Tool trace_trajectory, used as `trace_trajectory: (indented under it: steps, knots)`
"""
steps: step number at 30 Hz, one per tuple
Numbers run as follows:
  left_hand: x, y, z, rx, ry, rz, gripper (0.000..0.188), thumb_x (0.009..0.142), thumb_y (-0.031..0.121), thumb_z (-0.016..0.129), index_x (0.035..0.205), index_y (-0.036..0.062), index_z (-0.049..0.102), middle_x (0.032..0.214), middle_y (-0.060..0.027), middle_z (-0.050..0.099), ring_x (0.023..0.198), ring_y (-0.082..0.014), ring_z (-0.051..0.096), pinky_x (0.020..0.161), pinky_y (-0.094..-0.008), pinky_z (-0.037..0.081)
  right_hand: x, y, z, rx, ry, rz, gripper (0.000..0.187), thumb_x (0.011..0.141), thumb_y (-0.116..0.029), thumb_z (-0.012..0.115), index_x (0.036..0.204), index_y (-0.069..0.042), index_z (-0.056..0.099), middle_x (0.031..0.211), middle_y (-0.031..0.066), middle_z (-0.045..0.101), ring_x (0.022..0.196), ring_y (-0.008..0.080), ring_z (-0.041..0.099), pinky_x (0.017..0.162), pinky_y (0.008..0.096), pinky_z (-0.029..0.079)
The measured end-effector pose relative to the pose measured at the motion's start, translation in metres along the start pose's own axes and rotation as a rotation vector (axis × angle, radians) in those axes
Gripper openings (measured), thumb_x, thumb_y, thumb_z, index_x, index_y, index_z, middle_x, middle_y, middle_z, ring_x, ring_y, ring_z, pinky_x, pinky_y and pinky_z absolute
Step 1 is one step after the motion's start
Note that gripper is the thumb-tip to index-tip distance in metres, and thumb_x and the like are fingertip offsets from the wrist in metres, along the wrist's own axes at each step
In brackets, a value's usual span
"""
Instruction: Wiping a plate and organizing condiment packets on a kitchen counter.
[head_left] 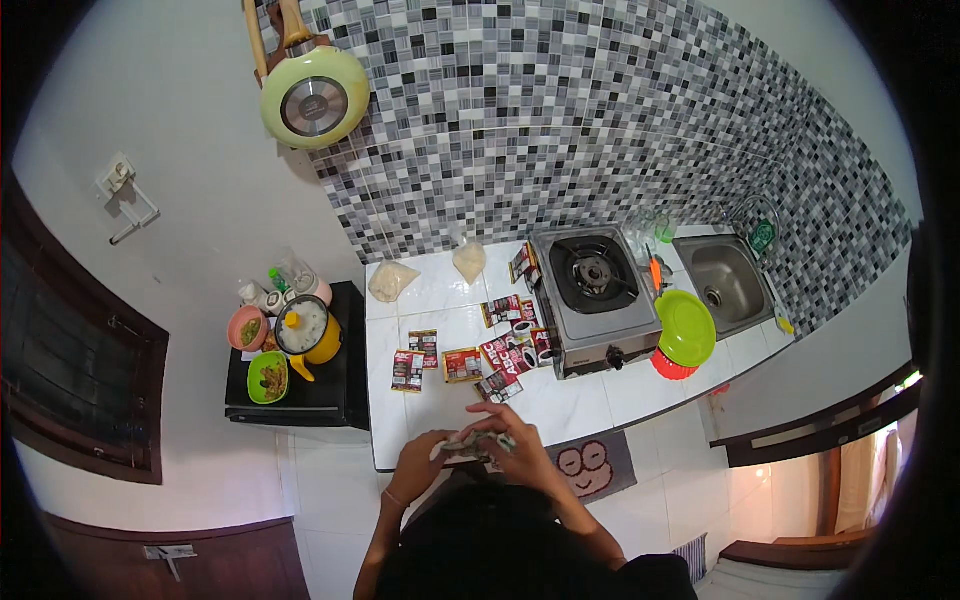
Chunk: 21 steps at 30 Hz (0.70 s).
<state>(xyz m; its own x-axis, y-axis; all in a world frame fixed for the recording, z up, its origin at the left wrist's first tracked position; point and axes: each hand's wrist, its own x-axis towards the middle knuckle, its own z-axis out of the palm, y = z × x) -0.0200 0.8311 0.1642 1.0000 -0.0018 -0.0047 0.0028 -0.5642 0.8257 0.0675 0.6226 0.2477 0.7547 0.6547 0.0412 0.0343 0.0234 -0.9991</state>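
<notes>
Just above the counter's near edge, my left hand (420, 462) and my right hand (522, 452) are closed from both sides on a crumpled grey-green and white bundle (482, 441). What the bundle is made of cannot be made out. Beyond my hands, several sachets with coffee cup pictures lie on the white tiled counter (400, 325): a red and black sachet (407, 370), an orange-red sachet (463, 365) and an overlapping group of red sachets (508, 353). One more sachet (523, 263) leans against the stove's left side.
Two clear bags of pale contents, a left bag (393, 281) and a right bag (469, 262), lie by the wall. A gas stove (597, 285), green bowl (686, 328) and sink (735, 283) are rightward. A yellow pot (322, 345) sits on the black cabinet (345, 400) at left.
</notes>
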Motion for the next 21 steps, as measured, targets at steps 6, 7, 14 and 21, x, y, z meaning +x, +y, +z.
trace_trajectory:
  steps: [6,7,14,21]
  knots:
    - [0.011,0.016,-0.043,-0.136,0.257,-0.065,0.020,0.097,0.005,0.065,0.115,0.0015,0.071,0.098,-0.0136,0.072,0.087,-0.0223,0.073,0.077,-0.0329,0.056,0.000,-0.002,-0.021,-0.208,0.243,-0.027,0.043,0.092,0.009,0.058,0.134,-0.003,0.056,0.116,0.0134,0.073,0.113,0.0255,0.070,0.095,0.0342,0.053]
    - [0.014,0.024,-0.051,-0.141,0.255,-0.065,0.019,0.097,0.003,0.065,0.115,0.0019,0.071,0.097,-0.0132,0.071,0.086,-0.0215,0.073,0.076,-0.0318,0.056,-0.002,-0.001,-0.023,-0.209,0.251,-0.020,0.043,0.092,0.009,0.058,0.134,-0.003,0.056,0.116,0.0134,0.073,0.113,0.0255,0.070,0.095,0.0342,0.053]
    - [0.024,0.043,-0.084,-0.160,0.265,-0.004,0.013,0.097,0.004,0.065,0.109,0.0008,0.071,0.096,-0.0116,0.069,0.083,-0.0190,0.069,0.076,-0.0288,0.054,-0.004,-0.004,-0.021,-0.155,0.320,-0.006,0.032,0.091,0.002,0.070,0.123,-0.002,0.066,0.106,0.0102,0.076,0.093,0.0136,0.072,0.089,0.0284,0.055]
    - [0.026,0.029,-0.089,-0.247,0.216,0.053,0.017,0.102,0.015,0.063,0.103,-0.0020,0.066,0.095,-0.0096,0.067,0.088,-0.0150,0.064,0.082,-0.0278,0.050,-0.010,-0.002,-0.018,-0.102,0.377,0.061,0.023,0.087,-0.005,0.078,0.109,0.000,0.072,0.101,0.0063,0.076,0.091,0.0109,0.069,0.087,0.0263,0.052]
